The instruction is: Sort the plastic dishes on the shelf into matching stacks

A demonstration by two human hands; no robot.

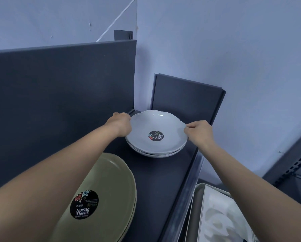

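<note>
The person is holding the top white dish (155,130) by its two sides. The left hand (120,124) is pinching the left rim, and the right hand (197,131) is pinching the right rim, so the fingers of both hands are clamped on this dish. It is sitting on a small white stack (155,151) at the far end of the dark shelf (156,179). A stack of green oval plates (109,194) is lying nearer, apart from the white ones. To do this well, I think the hands should be keeping the dish flat, lining up its wavy edge with the dish below, and letting go gently.
</note>
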